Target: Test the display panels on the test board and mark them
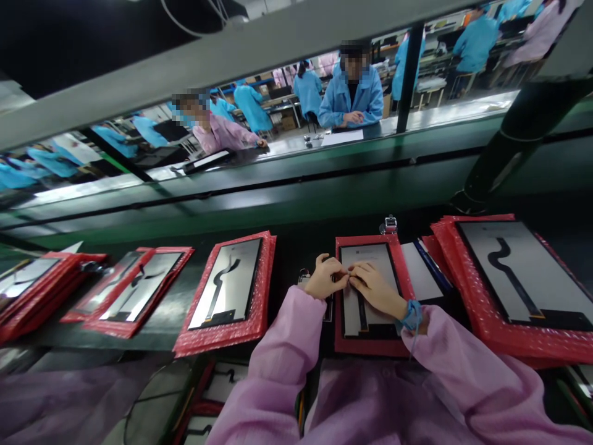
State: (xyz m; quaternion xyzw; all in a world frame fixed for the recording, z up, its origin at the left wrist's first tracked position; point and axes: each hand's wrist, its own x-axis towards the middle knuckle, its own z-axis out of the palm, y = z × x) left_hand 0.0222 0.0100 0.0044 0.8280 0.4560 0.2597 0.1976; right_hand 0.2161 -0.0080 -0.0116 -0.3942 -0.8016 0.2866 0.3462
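Both my hands, left (325,277) and right (377,288), pinch together over the panel (365,290), peeling something tiny; next needs a steady pull toward six o'clock.

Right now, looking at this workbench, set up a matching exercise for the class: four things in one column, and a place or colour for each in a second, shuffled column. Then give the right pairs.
Things
1. left hand
2. right hand
3. wrist strap
4. red stack with panel

Places or colours
A. blue, on the right wrist
B. far right of the bench
C. fingers at the left edge of the centre panel
D. lying over the centre panel's middle

Pairs: 1-C, 2-D, 3-A, 4-B
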